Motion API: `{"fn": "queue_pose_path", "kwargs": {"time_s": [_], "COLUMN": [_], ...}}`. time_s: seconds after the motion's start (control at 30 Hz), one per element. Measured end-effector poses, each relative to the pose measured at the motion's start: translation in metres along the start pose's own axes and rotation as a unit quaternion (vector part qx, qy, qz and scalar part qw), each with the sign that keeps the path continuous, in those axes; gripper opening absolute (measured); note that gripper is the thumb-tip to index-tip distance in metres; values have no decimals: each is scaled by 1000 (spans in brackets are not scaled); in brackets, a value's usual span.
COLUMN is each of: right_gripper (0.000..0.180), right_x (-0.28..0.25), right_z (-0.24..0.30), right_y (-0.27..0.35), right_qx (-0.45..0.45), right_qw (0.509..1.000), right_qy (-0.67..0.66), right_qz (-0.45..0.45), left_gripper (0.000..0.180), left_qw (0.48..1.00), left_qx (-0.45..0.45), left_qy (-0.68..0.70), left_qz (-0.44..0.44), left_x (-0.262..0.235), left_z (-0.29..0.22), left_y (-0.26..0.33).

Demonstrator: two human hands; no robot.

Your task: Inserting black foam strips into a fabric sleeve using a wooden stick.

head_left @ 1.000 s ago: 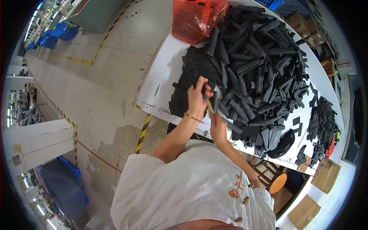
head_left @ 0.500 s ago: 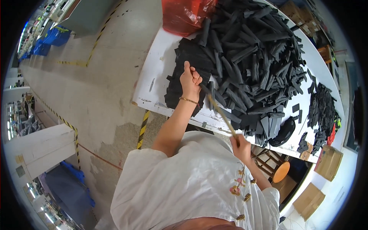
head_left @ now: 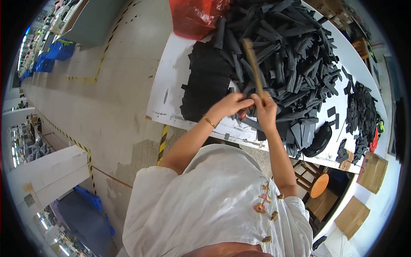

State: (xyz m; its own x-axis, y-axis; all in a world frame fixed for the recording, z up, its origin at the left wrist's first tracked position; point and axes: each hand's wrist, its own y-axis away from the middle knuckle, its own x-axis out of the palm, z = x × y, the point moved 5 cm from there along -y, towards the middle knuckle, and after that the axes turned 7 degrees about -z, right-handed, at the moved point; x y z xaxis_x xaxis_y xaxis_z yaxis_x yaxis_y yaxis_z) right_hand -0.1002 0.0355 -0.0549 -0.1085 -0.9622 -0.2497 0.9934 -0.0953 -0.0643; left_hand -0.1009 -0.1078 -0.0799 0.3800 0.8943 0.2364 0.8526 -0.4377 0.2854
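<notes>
My right hand (head_left: 266,110) grips the lower end of a thin wooden stick (head_left: 253,64), which points up and away over the dark pile. Close against it is my left hand (head_left: 229,106), its fingers bent in and touching or nearly touching the right. What those left fingers hold is hidden and blurred; something dark shows beside them. Beyond both hands spreads a large heap of black fabric tubes (head_left: 295,55). A stack of flat black fabric pieces (head_left: 205,83) lies to the left of my left hand.
The white table (head_left: 169,77) also bears a red plastic bag (head_left: 195,17), a shiny black object (head_left: 320,140) and a smaller dark heap (head_left: 359,109). A wooden stool (head_left: 319,185) stands under the front right edge. Cardboard boxes (head_left: 371,173) are at the far right.
My right hand has come up to the table edge, and the stick has swung from slanting between the hands to pointing away. My left hand has moved right and nearer, meeting the right.
</notes>
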Motion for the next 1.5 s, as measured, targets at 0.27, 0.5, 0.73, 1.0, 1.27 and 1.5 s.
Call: {"fn": "queue_pose_path", "kwargs": {"time_s": [0.27,0.5,0.73,1.0,1.27,1.5], "right_gripper": [31,39,19,19,25,11], "right_x": [-137,-203,-112,-70,7,53], "right_z": [54,13,-1,-2,-16,-46], "right_y": [-76,-83,-2,7,15,51], "right_qx": [3,-59,-156,-242,-202,59], "right_qw": [893,874,905,866,930,975], "right_qy": [-112,343,394,417,263,28], "right_qz": [-436,-338,24,129,158,214], "left_gripper": [30,17,9,12,17,50], "left_qw": [996,762,936,954,879,868], "left_qx": [-28,193,37,17,236,173], "left_qy": [-17,-585,-312,-263,-408,399], "left_qz": [-85,-201,-160,-143,-76,-239], "left_x": [32,-111,-141,-136,-60,-96], "left_z": [59,40,44,18,-21,16], "left_y": [42,2,-18,-10,5,47]}}
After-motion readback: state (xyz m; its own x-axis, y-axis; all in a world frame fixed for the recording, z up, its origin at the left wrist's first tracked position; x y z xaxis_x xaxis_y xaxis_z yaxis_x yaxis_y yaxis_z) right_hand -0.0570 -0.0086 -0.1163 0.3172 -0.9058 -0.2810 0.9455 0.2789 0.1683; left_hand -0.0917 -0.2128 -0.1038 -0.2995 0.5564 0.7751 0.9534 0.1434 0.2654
